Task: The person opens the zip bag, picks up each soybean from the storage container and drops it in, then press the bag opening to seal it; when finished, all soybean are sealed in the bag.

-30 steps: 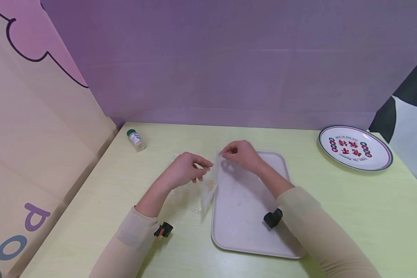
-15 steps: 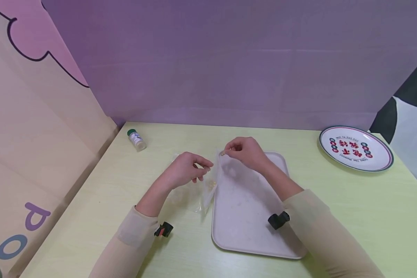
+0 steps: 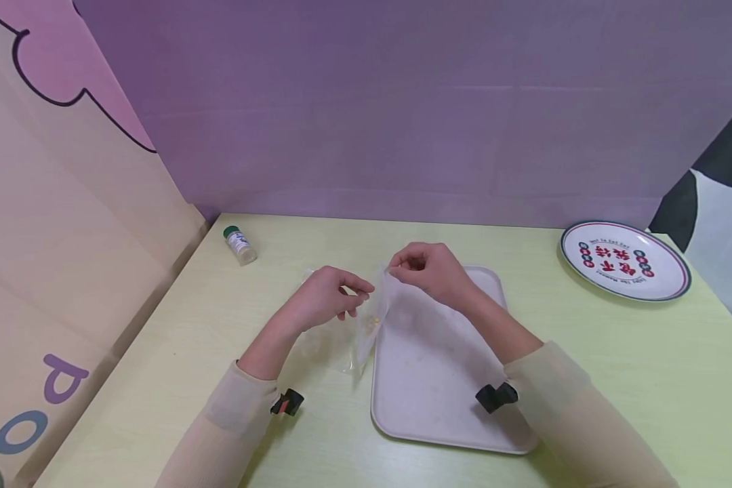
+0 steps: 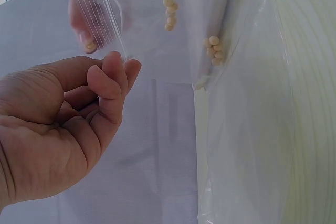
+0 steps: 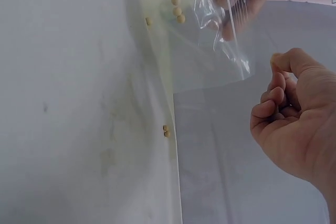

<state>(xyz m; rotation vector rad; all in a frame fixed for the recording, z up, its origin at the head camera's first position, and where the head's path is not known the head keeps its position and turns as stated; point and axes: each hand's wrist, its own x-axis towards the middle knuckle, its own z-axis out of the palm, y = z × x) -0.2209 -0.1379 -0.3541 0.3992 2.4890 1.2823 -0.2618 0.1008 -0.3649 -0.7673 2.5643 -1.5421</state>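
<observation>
My left hand (image 3: 335, 298) pinches the upper edge of a clear zip bag (image 3: 366, 339), which hangs beside the tray's left edge. Small round yellow beans, like soybeans (image 4: 170, 13), show inside the bag in the left wrist view. Just right of the bag's mouth is my right hand (image 3: 430, 271), thumb and forefinger together. In the left wrist view, seen through the bag, its fingertips pinch pale yellow soybeans. The right wrist view shows this right hand (image 5: 294, 108) close to the bag's zip edge.
A pale rectangular tray (image 3: 433, 407) lies under my right forearm. A few soybeans (image 5: 166, 131) lie along its edge in the right wrist view. A green-capped shaker bottle (image 3: 240, 246) lies at the back left. An oval plate (image 3: 625, 288) with red writing rests at the back right.
My right hand drew slightly away from the bag, then came back to its mouth, while the right forearm swung to the right. The left hand and bag stay almost still.
</observation>
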